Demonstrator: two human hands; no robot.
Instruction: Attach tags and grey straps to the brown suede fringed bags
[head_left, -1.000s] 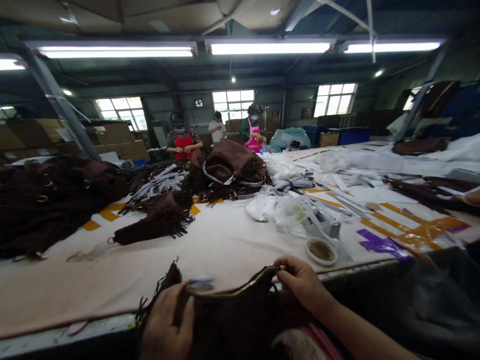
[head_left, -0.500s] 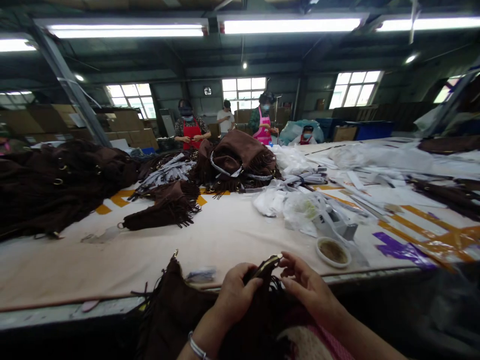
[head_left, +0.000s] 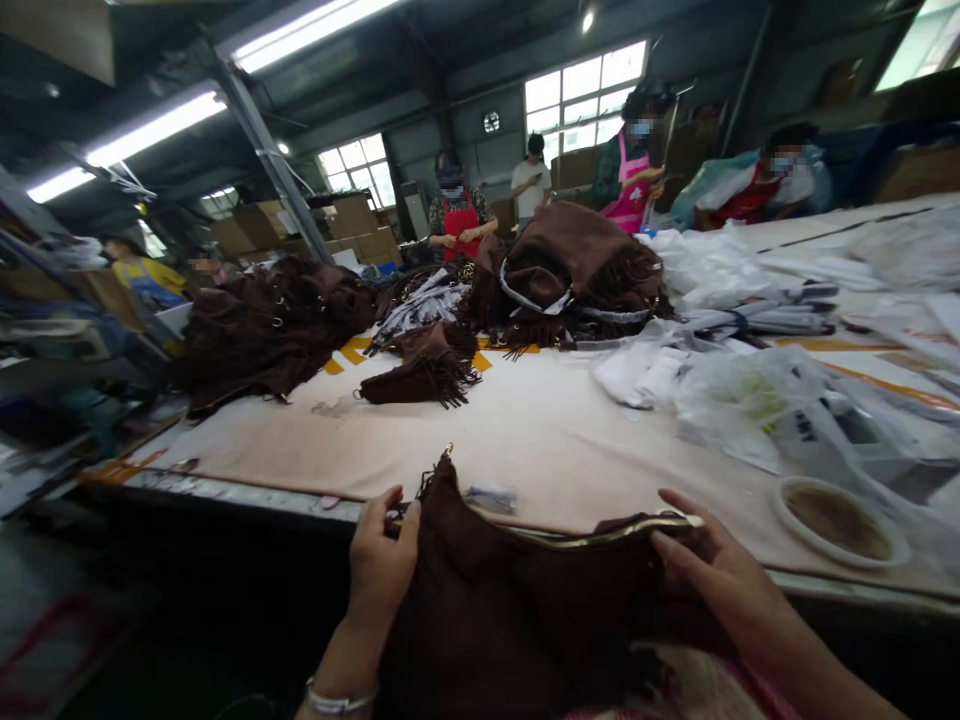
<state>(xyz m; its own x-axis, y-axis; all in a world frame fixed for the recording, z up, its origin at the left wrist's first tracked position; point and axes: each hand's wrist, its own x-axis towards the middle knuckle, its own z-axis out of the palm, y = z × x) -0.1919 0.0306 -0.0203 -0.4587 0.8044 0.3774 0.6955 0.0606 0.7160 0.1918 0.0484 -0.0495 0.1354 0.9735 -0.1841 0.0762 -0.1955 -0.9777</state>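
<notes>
A dark brown fringed bag with a gold zipper along its top edge is stretched between my hands at the table's front edge. My left hand pinches its left side, just below the pointed corner with a metal ring. On the right, the thumb and fingers of my right hand grip the zipper's end, where a pale tip shows. The bag's lower part hangs in shadow over my lap. A small clear plastic packet lies on the table just behind the bag.
On the cloth-covered table are a small fringed brown piece, a brown heap, a larger brown pile, plastic bags and a round dish of brown stuff. Several people stand or sit beyond.
My hands have moved apart, my left to the left and my right to the right, spreading the bag and its zipper. The view has turned left and tilted.
</notes>
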